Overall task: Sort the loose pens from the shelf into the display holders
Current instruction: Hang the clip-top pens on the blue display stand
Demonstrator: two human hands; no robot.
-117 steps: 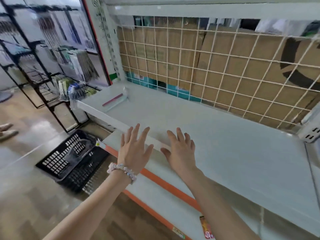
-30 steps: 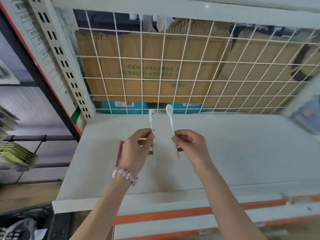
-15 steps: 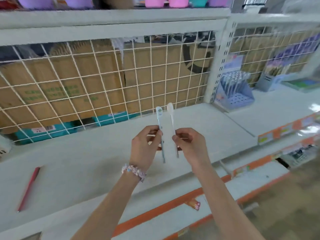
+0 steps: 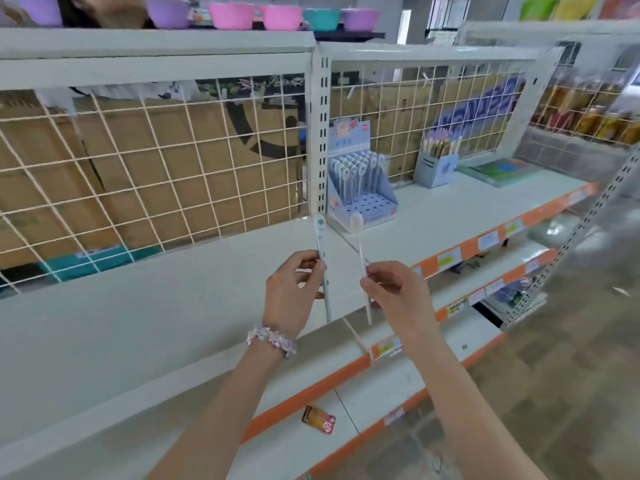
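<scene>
Both hands are being held up side by side over the white metal shelf [image 4: 138, 327], each gripping one pen upright. A slim pale pen with a green-marked oval cap [image 4: 321, 258] is being pinched between thumb and curled fingers of the left hand [image 4: 292, 294], on whose wrist a pink and white beaded bracelet [image 4: 272, 341] is being worn. A slim white pen with a plain rounded cap [image 4: 362, 261] is being pinched in the same way by the right hand [image 4: 394, 292]. The two pens are being kept near each other but apart, caps up.

Below the hands, a small red and gold packet [image 4: 319, 419] is lying on the lower shelf behind the orange price strip [image 4: 308, 386].

Farther back and to the right, a light blue stepped cardboard display holder [image 4: 367, 199] is standing on the shelf just past the white upright post [image 4: 320, 133]; its rear rows are being filled by similar white-capped pens while its front holes are showing open. Beyond it, a blue-grey box of pencils [image 4: 436, 168] is standing near the white wire grid [image 4: 156, 168]. Pink, purple and teal plastic bowls [image 4: 256, 15] are being displayed on top.
</scene>
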